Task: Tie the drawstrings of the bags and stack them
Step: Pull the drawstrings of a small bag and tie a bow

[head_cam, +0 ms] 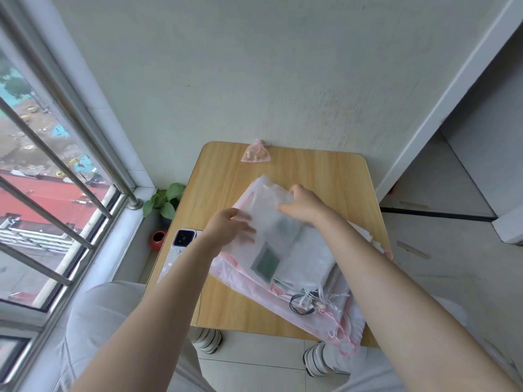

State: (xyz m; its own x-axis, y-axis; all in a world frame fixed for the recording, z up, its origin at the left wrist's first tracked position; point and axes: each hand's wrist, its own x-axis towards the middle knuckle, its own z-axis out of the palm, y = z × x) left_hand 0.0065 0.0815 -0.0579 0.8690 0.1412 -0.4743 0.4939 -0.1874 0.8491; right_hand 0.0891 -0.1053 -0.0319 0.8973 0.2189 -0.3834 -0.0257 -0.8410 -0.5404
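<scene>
Near the surface's (pixel 226 171) front right corner, the bag pile (pixel 297 258) overhangs while both hands, left (pixel 229 227) and right (pixel 302 205), pinch the top bag (pixel 268 210), so a tug could probably drag everything off.

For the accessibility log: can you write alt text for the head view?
Both hands, left hand and right hand, grip a sheer white bag atop a pile of mesh bags on a wooden table. A small pink pouch lies at the far edge, a phone at left.
</scene>
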